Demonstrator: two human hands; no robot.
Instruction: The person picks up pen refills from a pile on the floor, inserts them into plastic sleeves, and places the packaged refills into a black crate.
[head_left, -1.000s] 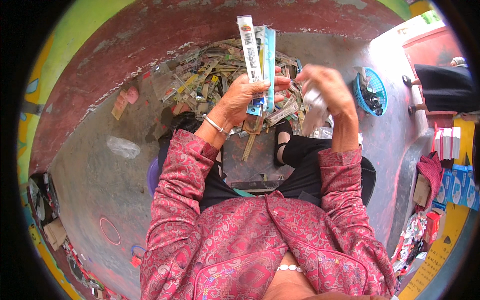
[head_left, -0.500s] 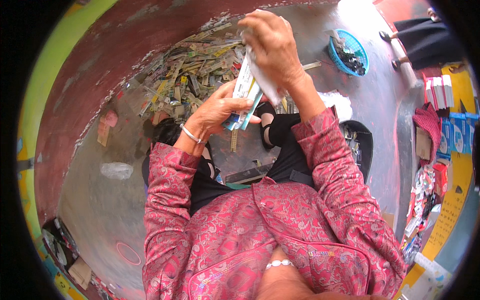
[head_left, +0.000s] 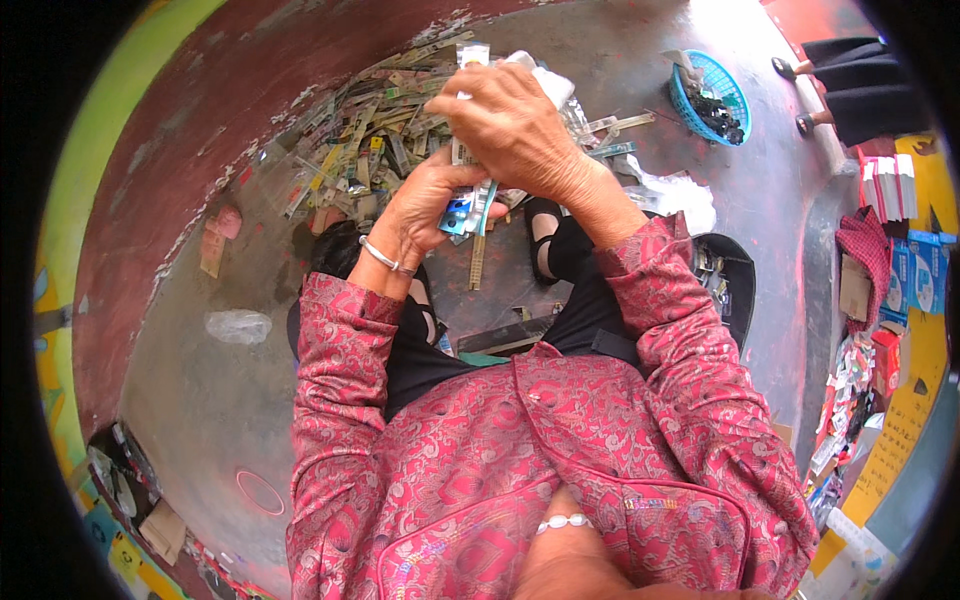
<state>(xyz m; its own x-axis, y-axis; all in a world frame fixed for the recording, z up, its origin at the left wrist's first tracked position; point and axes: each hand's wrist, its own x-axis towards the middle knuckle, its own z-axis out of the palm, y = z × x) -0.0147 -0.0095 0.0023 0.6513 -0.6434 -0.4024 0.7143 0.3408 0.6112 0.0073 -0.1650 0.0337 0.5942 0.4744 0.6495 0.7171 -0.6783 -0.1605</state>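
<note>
Since half a second ago the right hand (head_left: 515, 125) has dropped from above to fold over the packet's top, at upper centre of the frame. The left hand (head_left: 425, 210), palm up beneath it, is clamped on the long blue-and-white packet (head_left: 465, 205). Fingers hide most of the packet; the pile of packets (head_left: 360, 150) behind blurs.

Glossy clear plastic wrapped the blue-and-white packet (head_left: 468, 205); the floor (head_left: 215, 400) looked rough, matt concrete; the sleeves (head_left: 690, 340) were patterned woven cloth, the basket (head_left: 700, 75) moulded blue plastic, the bangle (head_left: 380, 256) shiny metal.
</note>
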